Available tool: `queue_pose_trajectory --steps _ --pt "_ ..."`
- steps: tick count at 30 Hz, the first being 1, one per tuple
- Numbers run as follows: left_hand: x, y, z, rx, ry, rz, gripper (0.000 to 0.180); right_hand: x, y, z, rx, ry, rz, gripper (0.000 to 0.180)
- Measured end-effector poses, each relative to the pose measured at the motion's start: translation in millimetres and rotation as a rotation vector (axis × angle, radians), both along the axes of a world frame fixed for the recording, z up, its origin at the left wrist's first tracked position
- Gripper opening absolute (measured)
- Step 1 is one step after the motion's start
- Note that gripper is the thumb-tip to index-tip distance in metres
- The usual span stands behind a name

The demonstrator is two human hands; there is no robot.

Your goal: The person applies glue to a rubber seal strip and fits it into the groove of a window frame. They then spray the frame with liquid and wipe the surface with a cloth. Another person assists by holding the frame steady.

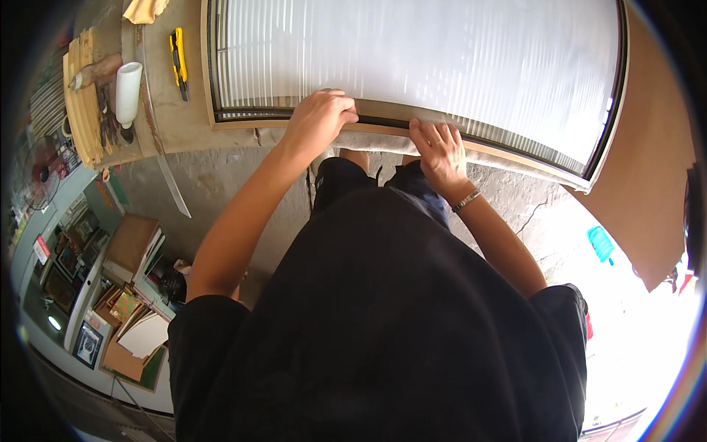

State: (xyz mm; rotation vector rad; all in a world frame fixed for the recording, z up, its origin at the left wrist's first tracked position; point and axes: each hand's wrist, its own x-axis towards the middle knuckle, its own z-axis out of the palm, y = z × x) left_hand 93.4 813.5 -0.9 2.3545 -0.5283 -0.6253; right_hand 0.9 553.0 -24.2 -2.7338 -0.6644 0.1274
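Your workbench (177, 121) carries a big framed panel (420, 55) of ribbed white sheet, dark-rimmed inside a pale wooden frame, lying flat and filling most of the top, with its near edge along the bench's near edge right in front of you. Both your arms reach forward from the lower edge, elbows slightly bent. Your left hand (318, 119) sits knuckles-up on that near edge of the frame, fingers curled down onto the wood, pressing rather than gripping. Your right hand (440, 153), with a bracelet at the wrist, lies flatter just to its right, fingers together and stretched along the same edge. Toward the bench's far left corner lie a white cylinder (128, 91) and, beside it, a yellow utility knife (178, 60), well apart from both hands
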Motion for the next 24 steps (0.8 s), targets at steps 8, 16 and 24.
queue_pose_trajectory --steps 8,16,24 --pt "5 51 5 0.049 -0.049 0.04 0.013 -2 18 5 0.023 0.055 -0.105 0.049" --pt "4 55 0 0.055 -0.084 0.022 0.01 26 106 5 0.047 -0.006 0.064 0.036" --pt "9 131 1 0.056 -0.077 0.142 0.011 24 101 1 0.043 -0.02 0.048 0.038"
